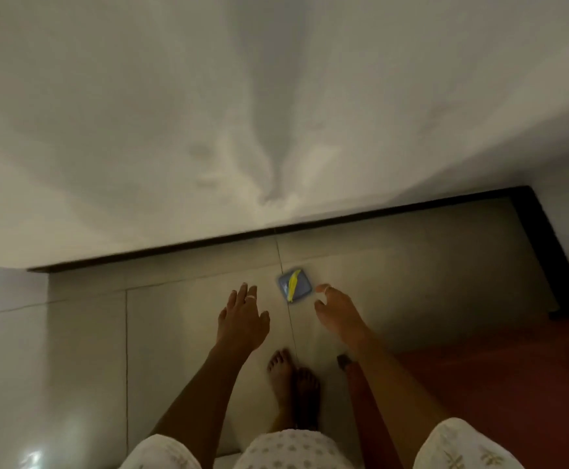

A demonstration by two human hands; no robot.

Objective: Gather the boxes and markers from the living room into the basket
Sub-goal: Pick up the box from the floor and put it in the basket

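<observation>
- Head view, looking straight down; picture soft with blur.
- Small flat blue-grey square box with a yellow mark across its lid (295, 286) lies on the pale tiled floor (174, 333), near the dark skirting strip (378, 213) at the foot of the white wall (208, 113). It sits across a tile joint. Nothing touches it.
- Left hand (242, 319): fingers straight and spread, palm down, empty, held to the left of the box and apart from it. A ring shows on one finger.
- Right hand (335, 311): grip loose and unclosed, thumb and forefinger parted in a curve just beside the box's right edge. No contact that I can make out; holds nothing.
- Bare feet (293, 384) stand on the tile below the hands; a reddish-brown surface (479, 384) lies on the right, kind unclear.
- Progress, judged: this box is not yet picked up. No basket and no markers are in view, so what has already been gathered cannot be told.
- Left to do, judged: take this box, carry it to the basket, then any further boxes and markers.
</observation>
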